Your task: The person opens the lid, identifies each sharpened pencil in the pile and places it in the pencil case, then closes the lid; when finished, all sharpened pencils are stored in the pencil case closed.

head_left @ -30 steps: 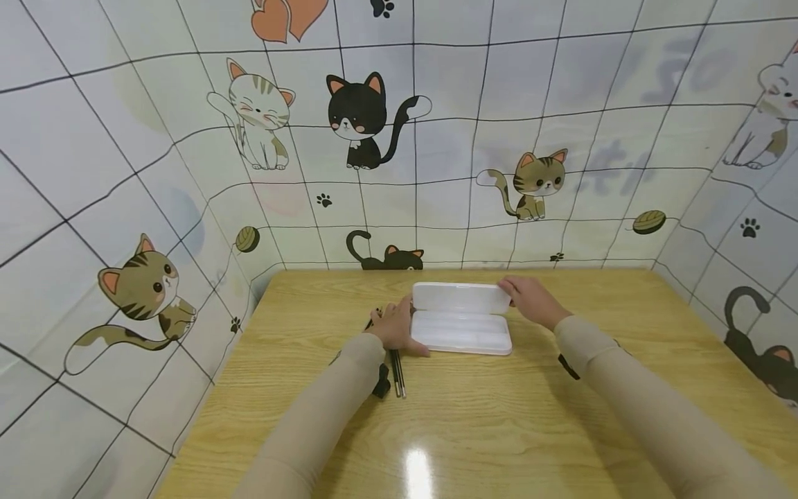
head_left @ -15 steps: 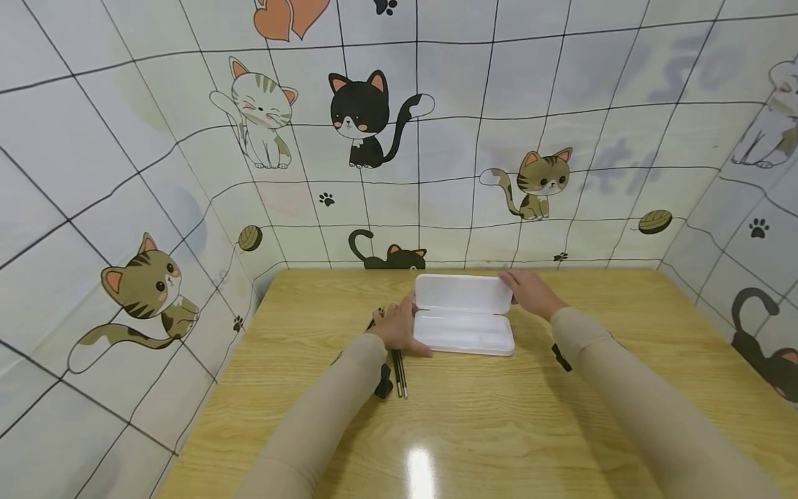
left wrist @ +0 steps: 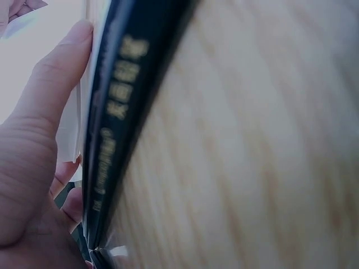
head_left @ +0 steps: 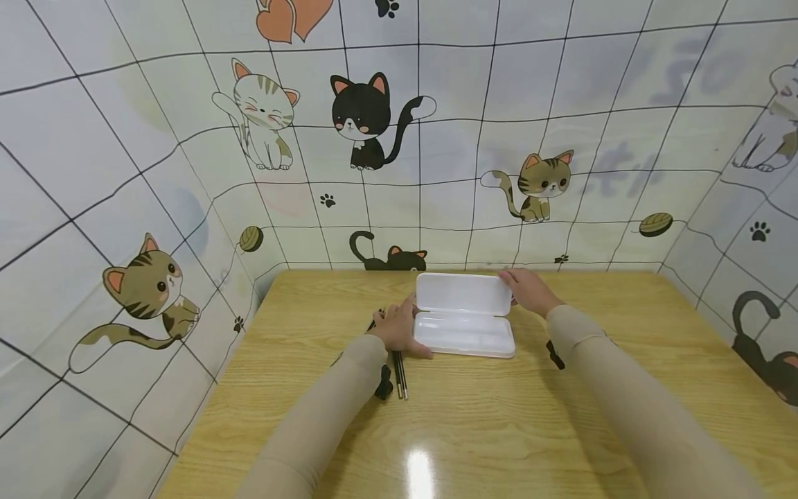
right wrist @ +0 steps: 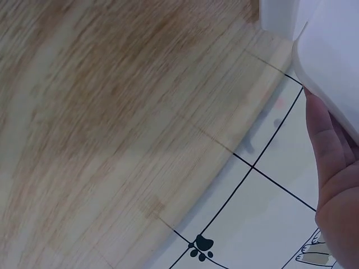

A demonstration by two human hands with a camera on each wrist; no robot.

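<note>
A white pencil case (head_left: 464,337) lies unfolded on the table, its lid (head_left: 463,294) tilted up at the back. Nothing shows inside its tray. My left hand (head_left: 396,327) spans the case's left end, thumb along the front corner and fingers toward the hinge. With my right hand (head_left: 530,290) I grip the lid's upper right corner; in the right wrist view the fingers (right wrist: 325,134) lie behind the lid (right wrist: 331,61). Dark pencils (head_left: 400,375) lie just left of the case, partly hidden under my left hand. Gold lettering shows on one dark pencil (left wrist: 120,106) in the left wrist view.
The wood-grain table (head_left: 499,430) ends at a wall covering (head_left: 449,159) printed with cats and grid lines. More covering rises at the left and right. A black wrist-worn device (head_left: 384,382) hangs under the left sleeve, another black device (head_left: 555,355) under the right.
The lid has tipped further back and up, with my right hand moving slightly back along with it. My left hand stays at the case's left end.
</note>
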